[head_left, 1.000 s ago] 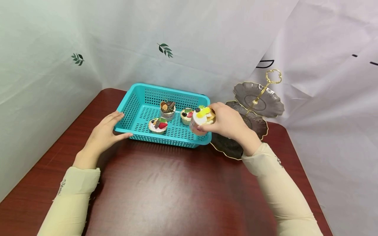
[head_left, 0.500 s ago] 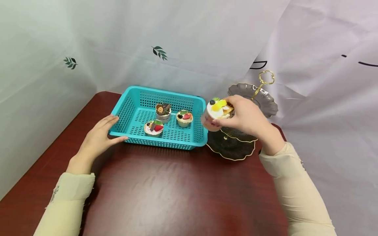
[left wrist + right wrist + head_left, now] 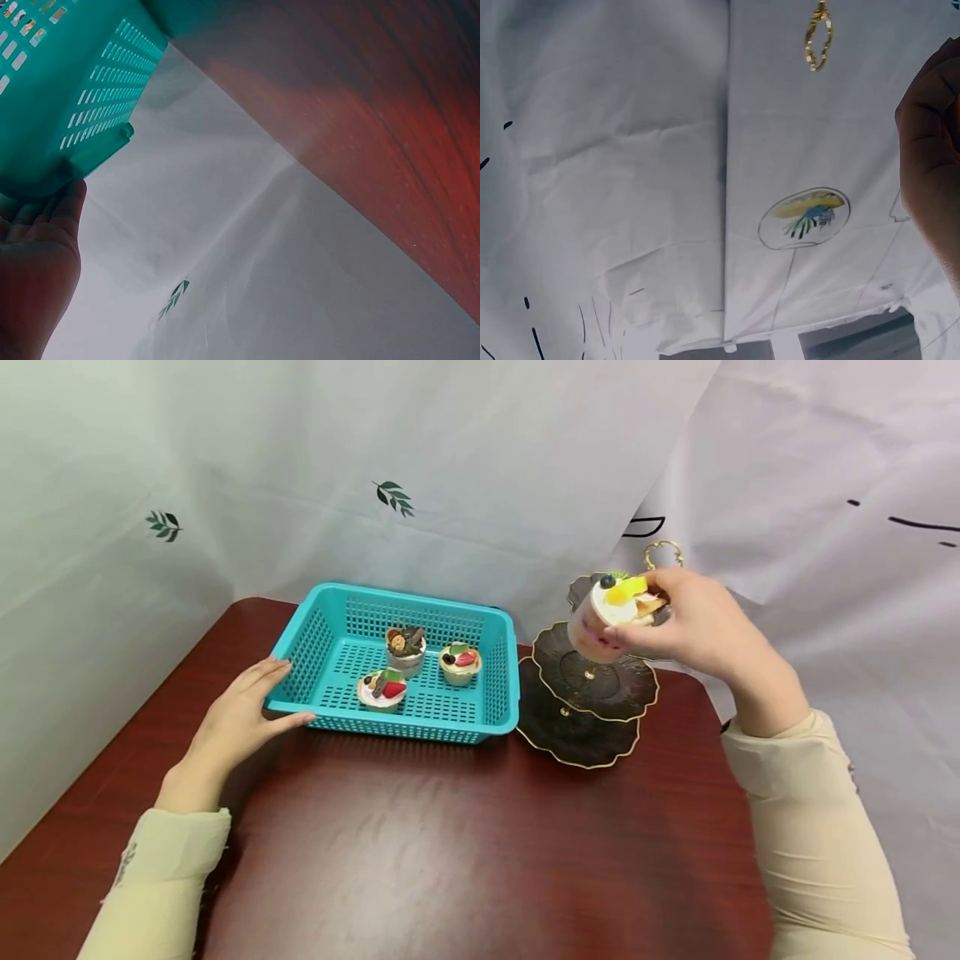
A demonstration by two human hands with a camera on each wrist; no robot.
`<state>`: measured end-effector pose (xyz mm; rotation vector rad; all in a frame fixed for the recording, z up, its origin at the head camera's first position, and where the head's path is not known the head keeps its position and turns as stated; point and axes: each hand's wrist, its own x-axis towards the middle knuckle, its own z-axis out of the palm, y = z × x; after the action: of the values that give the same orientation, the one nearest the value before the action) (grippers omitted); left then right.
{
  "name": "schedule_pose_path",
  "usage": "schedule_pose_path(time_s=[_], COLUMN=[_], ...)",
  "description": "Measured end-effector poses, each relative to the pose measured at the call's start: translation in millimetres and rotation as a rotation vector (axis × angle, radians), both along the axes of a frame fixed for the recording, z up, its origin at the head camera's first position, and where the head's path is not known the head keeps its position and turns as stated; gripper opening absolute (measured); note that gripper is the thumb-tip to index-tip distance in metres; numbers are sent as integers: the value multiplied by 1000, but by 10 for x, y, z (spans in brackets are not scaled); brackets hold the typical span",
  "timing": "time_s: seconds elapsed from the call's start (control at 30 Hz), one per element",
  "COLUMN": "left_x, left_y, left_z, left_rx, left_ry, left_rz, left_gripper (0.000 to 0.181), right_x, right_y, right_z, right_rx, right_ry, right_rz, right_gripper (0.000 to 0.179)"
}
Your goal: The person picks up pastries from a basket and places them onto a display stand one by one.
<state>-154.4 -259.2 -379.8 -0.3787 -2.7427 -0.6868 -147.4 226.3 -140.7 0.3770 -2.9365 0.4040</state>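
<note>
1. Teal basket point(image 3: 397, 724): left hand point(image 3: 234, 716) touches its corner, fingers apart, probably steadying it.
2. Tiered stand point(image 3: 622, 689): just beside the basket, perhaps for short reach.
3. Dessert cup point(image 3: 595, 633): aloft near the stand, right hand's point(image 3: 708, 620) fingers clamped round it, likely against slipping.

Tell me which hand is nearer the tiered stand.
Right. The right hand holds a dessert cup close to the tiered stand, partly hiding it in the head view; the left hand touches the basket at its end away from the stand.
</note>
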Motion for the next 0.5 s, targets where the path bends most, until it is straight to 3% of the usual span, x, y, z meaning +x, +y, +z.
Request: schedule_pose_path(time_s=[0.5], left_x=[31], left_y=[8], left_z=[15], left_rx=[-5], left_ry=[28], left_rz=[2], left_gripper=[85], right_x=[-124], right_y=[603], right_z=[119], right_rx=[-37], right_ry=[-55], right_rz=[-119], right_gripper=[55])
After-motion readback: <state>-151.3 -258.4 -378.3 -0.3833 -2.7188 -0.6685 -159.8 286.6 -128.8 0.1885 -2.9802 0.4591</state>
